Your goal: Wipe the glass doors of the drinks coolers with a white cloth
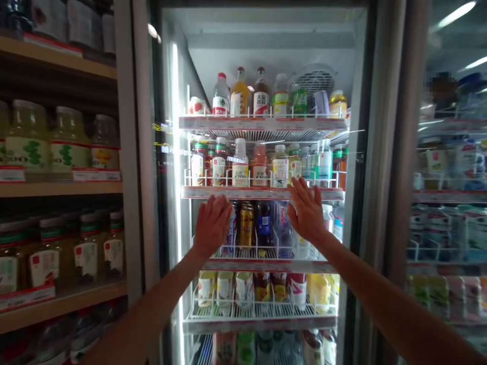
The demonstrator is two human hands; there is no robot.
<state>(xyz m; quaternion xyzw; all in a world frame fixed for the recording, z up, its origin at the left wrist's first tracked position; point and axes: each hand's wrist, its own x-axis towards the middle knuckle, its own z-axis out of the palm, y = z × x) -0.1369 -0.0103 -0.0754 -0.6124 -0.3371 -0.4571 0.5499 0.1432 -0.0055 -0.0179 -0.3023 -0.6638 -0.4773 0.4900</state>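
Observation:
Both my arms reach into an open, lit drinks fridge point(266, 30). My left hand point(211, 224) is raised at the third shelf, fingers together and stretched out, in front of a can at the shelf's left end; it holds nothing that I can see. My right hand point(306, 210) is open with fingers spread, its fingertips at the red price rail point(262, 192) of the second shelf, in front of bottles on the third shelf. Between the hands stand a gold can point(246, 224) and a dark blue can point(263, 223).
The wire shelves hold several bottles and cans each. Wooden shelves point(61, 188) with jars and bottles stand at the left. The fridge's door frame point(129, 152) is beside my left arm. A second glass-door fridge point(449, 203) stands at the right.

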